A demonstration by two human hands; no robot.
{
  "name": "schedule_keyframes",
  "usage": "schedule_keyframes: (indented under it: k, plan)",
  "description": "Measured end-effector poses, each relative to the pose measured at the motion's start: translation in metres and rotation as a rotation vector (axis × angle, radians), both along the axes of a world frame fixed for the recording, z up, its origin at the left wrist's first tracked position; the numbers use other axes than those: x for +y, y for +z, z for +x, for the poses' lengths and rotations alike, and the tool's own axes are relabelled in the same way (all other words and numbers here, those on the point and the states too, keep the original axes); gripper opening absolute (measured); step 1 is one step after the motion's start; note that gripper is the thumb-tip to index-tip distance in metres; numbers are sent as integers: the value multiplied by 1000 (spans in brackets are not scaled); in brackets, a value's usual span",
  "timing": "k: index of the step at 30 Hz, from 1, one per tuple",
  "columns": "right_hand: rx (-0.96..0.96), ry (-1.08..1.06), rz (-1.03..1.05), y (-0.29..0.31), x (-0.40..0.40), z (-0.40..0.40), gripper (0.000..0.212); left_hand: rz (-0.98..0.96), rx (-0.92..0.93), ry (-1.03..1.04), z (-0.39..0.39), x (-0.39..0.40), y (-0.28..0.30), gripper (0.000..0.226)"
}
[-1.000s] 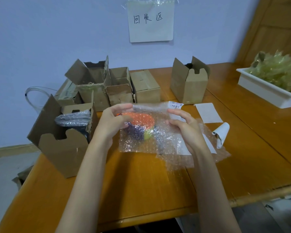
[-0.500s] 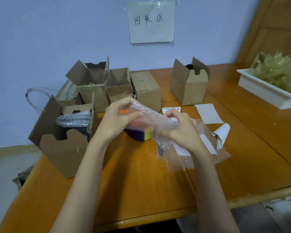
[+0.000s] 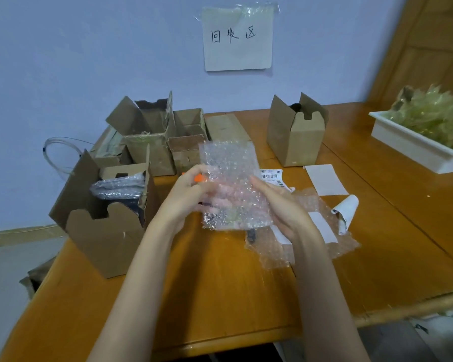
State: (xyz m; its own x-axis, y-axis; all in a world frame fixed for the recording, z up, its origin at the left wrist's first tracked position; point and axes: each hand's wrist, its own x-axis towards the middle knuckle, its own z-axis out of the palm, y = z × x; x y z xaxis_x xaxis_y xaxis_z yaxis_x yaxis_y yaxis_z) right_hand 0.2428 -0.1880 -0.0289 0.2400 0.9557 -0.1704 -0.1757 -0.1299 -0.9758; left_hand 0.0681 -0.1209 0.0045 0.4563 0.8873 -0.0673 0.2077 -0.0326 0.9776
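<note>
A clear bubble wrap sheet [image 3: 229, 168] stands upright between my hands above the wooden table [image 3: 220, 296]. My left hand [image 3: 188, 192] grips a multicoloured block at the sheet's left edge; an orange corner [image 3: 199, 178] shows by my fingers. The rest of the block is a blur behind the wrap. My right hand [image 3: 280, 205] holds the sheet's right side, thumb on the near face. Its fingers show pink through the plastic.
A second bubble wrap piece [image 3: 314, 246] lies under my right wrist, with white labels and a small black item [image 3: 251, 235]. An open cardboard box [image 3: 102, 231] stands left, more boxes [image 3: 152, 142] behind, one box [image 3: 296, 137] back right. White tray [image 3: 413, 150] far right.
The block was half wrapped low over the table with the sheet folded down on it. Both hands have since risen, and the sheet now stands upright in front of the block.
</note>
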Motion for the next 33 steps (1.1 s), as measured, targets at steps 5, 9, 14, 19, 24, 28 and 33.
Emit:
schedule_keyframes:
  k: [5,9,14,19,24,28,33]
  plan:
    - [223,62,166,1,-5,-1,30,69,-134,31,-2,-3,4,24]
    - [393,124,121,1,-4,-2,25,184,-140,142,1,-7,4,21]
    - [191,168,14,2,4,-5,41,221,-14,214,4,-10,8,28]
    - [212,55,-12,9,-1,-6,46,387,245,45,-3,-11,13,40]
    - [-307,-49,159,39,7,-36,33,625,270,173,-20,-21,42,49]
    - [-503,3,428,89,21,-69,41,854,32,368,-59,-19,73,34]
    - [-814,-12,517,124,50,-115,45,766,-20,475,-111,-7,82,25]
